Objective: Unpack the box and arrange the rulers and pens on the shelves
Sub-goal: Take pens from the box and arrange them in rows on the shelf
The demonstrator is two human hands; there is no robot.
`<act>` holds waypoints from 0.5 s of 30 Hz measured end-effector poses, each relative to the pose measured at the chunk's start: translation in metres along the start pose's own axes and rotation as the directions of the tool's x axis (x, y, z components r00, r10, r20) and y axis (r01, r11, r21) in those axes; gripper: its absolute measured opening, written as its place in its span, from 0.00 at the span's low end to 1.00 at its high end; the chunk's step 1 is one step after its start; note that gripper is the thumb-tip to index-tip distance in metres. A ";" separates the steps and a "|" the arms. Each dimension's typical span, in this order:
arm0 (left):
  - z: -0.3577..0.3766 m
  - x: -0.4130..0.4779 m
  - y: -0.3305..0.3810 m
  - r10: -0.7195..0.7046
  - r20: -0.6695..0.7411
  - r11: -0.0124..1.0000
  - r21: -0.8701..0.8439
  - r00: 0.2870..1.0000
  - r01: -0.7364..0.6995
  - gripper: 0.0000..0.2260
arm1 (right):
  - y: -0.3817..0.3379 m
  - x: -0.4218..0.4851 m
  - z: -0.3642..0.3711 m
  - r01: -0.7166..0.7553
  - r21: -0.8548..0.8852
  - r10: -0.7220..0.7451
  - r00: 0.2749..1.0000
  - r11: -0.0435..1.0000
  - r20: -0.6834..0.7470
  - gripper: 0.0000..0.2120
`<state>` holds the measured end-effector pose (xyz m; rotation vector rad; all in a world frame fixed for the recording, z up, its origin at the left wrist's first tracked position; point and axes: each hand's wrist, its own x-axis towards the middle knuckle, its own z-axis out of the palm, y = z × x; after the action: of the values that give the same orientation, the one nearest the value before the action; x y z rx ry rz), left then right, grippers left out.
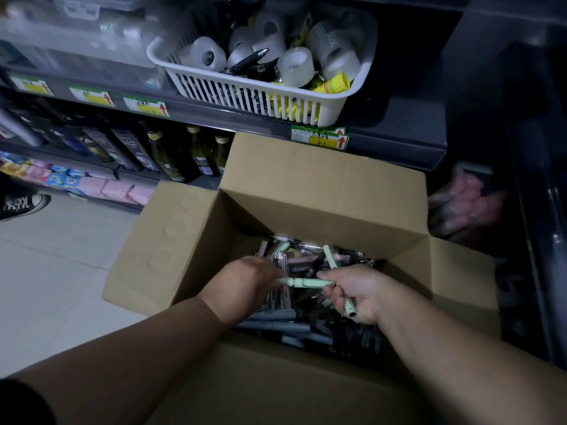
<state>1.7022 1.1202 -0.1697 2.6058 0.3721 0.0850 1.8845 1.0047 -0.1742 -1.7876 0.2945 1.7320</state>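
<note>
Your right hand [356, 289] curled round one green pen [349, 308] and pinched a second green pen [306, 282]; your left hand [248, 282] held its other end; both were inside the open cardboard box [322, 191], above the loose pens [306, 329]; white basket [260, 96] sat on shelf [414, 124] behind.

We're in a shop aisle here: dark shelves [408, 124] carry green-and-yellow price labels [146, 105] on their front edges, each with a red arrow. Bottles [199, 153] stand in a row one level down, with pink packs [116, 188] stacked below. A white basket [214, 78] of tape rolls [208, 55] sits up top, and an open cardboard box [322, 191] full of pens [306, 323] stands beside pale floor tiles [46, 271].
</note>
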 end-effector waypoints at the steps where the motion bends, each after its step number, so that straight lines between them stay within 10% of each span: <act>1: 0.001 0.001 0.002 0.028 -0.028 0.999 0.041 0.999 -0.027 0.13 | -0.001 -0.001 0.001 -0.011 0.032 0.011 1.000 0.999 -0.002 0.06; 10: 0.003 0.005 0.010 -0.375 0.218 0.915 -0.071 0.901 0.398 0.17 | -0.003 -0.003 0.040 0.201 -0.034 -0.200 0.979 0.979 0.047 0.11; 15: 0.008 0.009 -0.011 -0.695 0.229 0.628 -0.268 0.681 0.731 0.13 | 0.007 0.013 0.044 0.281 -0.142 -0.286 0.958 0.949 -0.017 0.16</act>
<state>1.7091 1.1278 -0.1820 1.9308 1.2182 -0.2451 1.8463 1.0280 -0.1859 -1.8582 -0.0690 1.5463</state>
